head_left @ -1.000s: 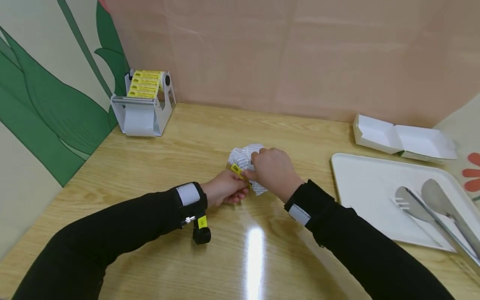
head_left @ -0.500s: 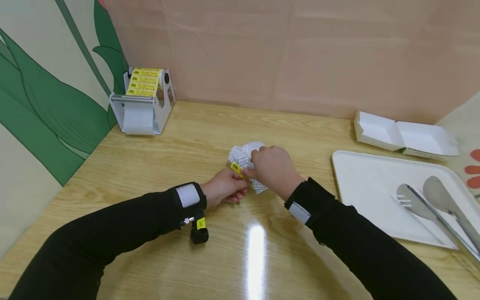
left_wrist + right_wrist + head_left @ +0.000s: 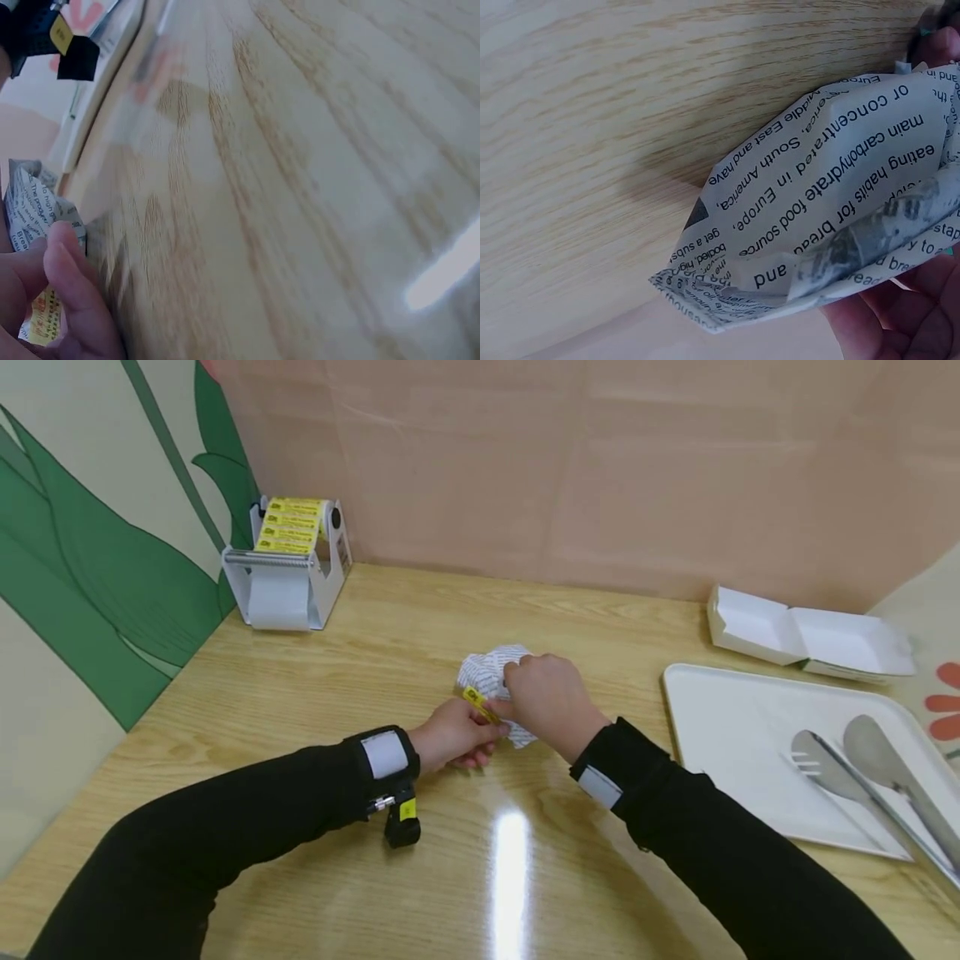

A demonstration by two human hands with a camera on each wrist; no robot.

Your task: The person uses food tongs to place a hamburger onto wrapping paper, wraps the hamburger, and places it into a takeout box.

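While the left hand (image 3: pixel 453 735) and right hand (image 3: pixel 551 702) work close together, what they've got is a crinkly paper wrapper (image 3: pixel 483 671) with black print all over, out around the middle of the wooden desk (image 3: pixel 405 635). Can't tell if it's touching the wood. Call the wrapper the clock centre, 12 pointing away from the person.

Left hand's at about 7, thumb and finger pinching the lower end of a yellow sticker (image 3: pixel 479 703) that lies across the paper; can't tell if it's got some wrapper in there too. Right hand's at 3 to 4, gripping the wrapper with curled fingers. Its wrist cam shows the paper gaping like a pocket, and "eating habits for" is readable.

Elsewhere: a label dispenser (image 3: pixel 330 581) with a yellow label roll (image 3: pixel 288 527) at 10, an open white box (image 3: pixel 753 627) just before 3, and a white tray (image 3: pixel 720 735) between 3 and 4, with metal tongs (image 3: pixel 873 756) lying on it, handles poking past the edge.
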